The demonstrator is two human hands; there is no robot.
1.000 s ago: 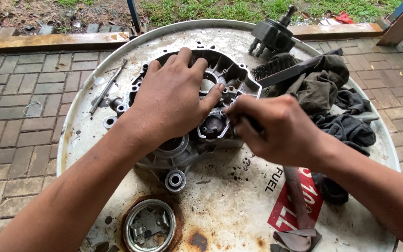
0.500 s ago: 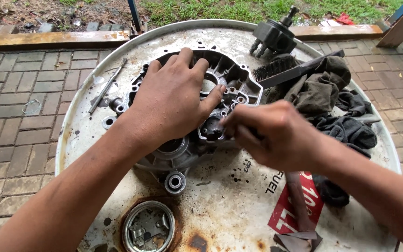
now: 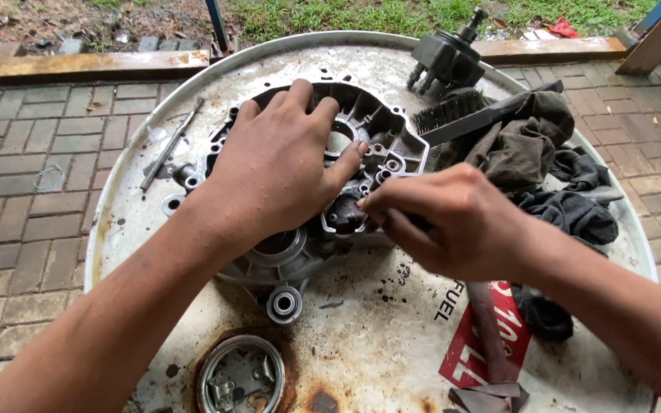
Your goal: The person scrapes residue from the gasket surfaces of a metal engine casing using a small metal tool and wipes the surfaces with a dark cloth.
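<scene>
The left hand (image 3: 277, 164) covers the casing's (image 3: 376, 126) middle; whatever the right hand's (image 3: 453, 218) fingertips pinch stays hidden. The drum's (image 3: 392, 321) near edge is cut off.

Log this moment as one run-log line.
left hand: flat on engine case | right hand: fingertips pinched at case middle | surface: drum lid | nearby: brush, rags
</scene>
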